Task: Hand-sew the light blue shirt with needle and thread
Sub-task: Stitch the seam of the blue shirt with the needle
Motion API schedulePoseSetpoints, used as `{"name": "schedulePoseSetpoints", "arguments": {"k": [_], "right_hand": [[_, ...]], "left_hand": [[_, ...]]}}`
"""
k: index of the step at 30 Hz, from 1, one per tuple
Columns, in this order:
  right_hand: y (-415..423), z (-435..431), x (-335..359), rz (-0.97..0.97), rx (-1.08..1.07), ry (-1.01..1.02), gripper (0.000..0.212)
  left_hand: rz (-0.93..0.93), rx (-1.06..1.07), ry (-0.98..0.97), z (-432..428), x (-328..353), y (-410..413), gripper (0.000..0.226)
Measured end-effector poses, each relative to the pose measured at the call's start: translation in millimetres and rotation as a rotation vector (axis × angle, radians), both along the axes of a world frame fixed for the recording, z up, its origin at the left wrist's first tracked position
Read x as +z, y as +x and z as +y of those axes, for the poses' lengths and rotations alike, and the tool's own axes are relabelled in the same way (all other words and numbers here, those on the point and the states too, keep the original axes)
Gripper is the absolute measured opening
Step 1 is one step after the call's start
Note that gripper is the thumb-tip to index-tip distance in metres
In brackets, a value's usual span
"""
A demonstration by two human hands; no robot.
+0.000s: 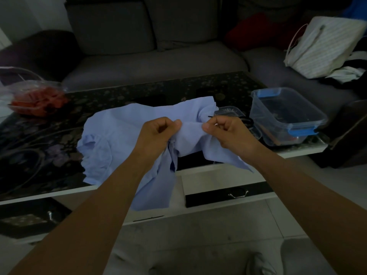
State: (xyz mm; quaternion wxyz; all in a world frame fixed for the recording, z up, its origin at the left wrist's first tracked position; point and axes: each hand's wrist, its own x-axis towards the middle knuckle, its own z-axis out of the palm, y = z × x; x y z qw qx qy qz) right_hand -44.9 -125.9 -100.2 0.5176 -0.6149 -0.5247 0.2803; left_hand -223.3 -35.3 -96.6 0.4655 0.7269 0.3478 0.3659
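The light blue shirt (119,132) lies crumpled on the dark patterned table (49,139), one part hanging over the front edge. My left hand (158,132) pinches a fold of the fabric between thumb and curled fingers. My right hand (226,132) pinches the same fold a little to the right. A thin dark sliver, perhaps the needle (211,116), sticks out just above my right fingers. No thread is discernible in the dim light.
A clear plastic box with blue clips (286,116) stands at the table's right, with a smaller clear lid (228,111) beside it. A clear bowl of red items (37,100) sits far left. A grey sofa (158,56) with a striped bag (323,48) lies behind.
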Motion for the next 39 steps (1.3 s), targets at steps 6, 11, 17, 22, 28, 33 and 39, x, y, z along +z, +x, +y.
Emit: {"name": "schedulePoseSetpoints", "arguments": {"k": [6,11,17,22,28,33,39], "right_hand": [[-2,0,-1,0.095,0.044,-0.033,0.014],[-1,0,1,0.048,0.046,-0.017,0.01],[-1,-1,0,0.047,0.082,0.047,0.01],[0,-3,1,0.055,0.072,0.084,0.019],[-1,-3,0,0.022,0.061,0.095,0.023],[-1,-4,1,0.004,0.057,0.089,0.026],[1,-5,1,0.01,0.076,0.094,0.025]], "left_hand": [[-0.047,-0.043,0.043,-2,1,4,0.028],[-0.022,-0.067,0.078,0,1,4,0.032],[-0.03,-0.053,0.154,1,0,5,0.028],[-0.043,-0.054,0.188,-3,2,9,0.036],[-0.001,-0.051,0.213,-4,-1,15,0.035],[-0.049,-0.063,0.063,-9,-2,21,0.033],[-0.006,-0.122,0.005,-4,-4,23,0.011]]}}
